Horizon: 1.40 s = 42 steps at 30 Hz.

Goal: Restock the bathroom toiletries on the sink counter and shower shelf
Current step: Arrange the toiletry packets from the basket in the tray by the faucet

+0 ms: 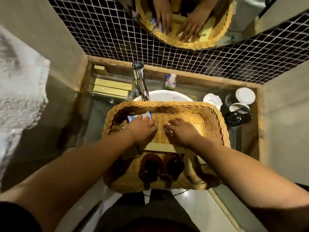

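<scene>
At the far left, yellow boxes [110,87] sit on the counter [197,84]. My left grip [142,128] reaches into the wicker basket [167,104], which rests over the sink [167,95]. Its forearm slopes in from lower left with the wrist low. Its fingers lie on a blue-and-white packet [133,117] in the basket's far left corner, and I cannot tell whether the thumb pinches it. I judge the packet light, thin and crinkly, best pinched along an edge. Two brown bottles [160,166] lie nearer me in the basket; they look heavier and slick, so I would take them round the body. My right grip [182,133] hovers palm-down over the basket floor, fingers loosely bent, holding nothing.
</scene>
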Each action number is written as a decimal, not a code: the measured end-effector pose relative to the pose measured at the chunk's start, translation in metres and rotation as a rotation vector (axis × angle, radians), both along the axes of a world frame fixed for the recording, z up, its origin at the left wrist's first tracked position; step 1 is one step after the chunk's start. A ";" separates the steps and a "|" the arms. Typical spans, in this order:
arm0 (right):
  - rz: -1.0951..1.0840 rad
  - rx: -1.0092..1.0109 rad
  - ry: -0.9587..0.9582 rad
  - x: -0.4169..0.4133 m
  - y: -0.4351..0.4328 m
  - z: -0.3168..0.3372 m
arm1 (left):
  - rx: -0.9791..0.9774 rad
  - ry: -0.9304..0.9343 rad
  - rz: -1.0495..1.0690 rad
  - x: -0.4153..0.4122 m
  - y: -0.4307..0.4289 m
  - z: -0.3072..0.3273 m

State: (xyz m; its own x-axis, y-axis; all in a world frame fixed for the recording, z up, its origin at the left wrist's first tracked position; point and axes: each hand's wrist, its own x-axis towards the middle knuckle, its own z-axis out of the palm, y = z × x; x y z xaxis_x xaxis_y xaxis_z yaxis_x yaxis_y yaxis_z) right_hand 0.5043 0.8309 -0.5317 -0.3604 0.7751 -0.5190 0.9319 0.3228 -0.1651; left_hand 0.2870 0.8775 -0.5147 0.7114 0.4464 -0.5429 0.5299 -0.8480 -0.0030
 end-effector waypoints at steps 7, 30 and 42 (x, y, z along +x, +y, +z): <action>-0.230 0.083 0.056 0.006 -0.021 -0.015 | -0.006 -0.219 0.063 0.039 -0.004 -0.028; -0.457 0.187 0.112 0.023 -0.031 -0.038 | -0.207 -0.421 0.255 0.074 -0.001 -0.058; -0.501 0.189 0.047 0.018 -0.032 -0.008 | -0.044 -0.412 0.091 0.080 0.018 -0.015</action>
State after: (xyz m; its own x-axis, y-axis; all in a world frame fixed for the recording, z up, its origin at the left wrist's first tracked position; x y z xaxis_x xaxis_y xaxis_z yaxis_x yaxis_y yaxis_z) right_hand 0.5227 0.7993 -0.5399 0.0586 0.9365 -0.3458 0.9724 -0.1319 -0.1925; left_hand 0.3668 0.8958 -0.5296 0.8317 0.4999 -0.2416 0.5518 -0.7925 0.2597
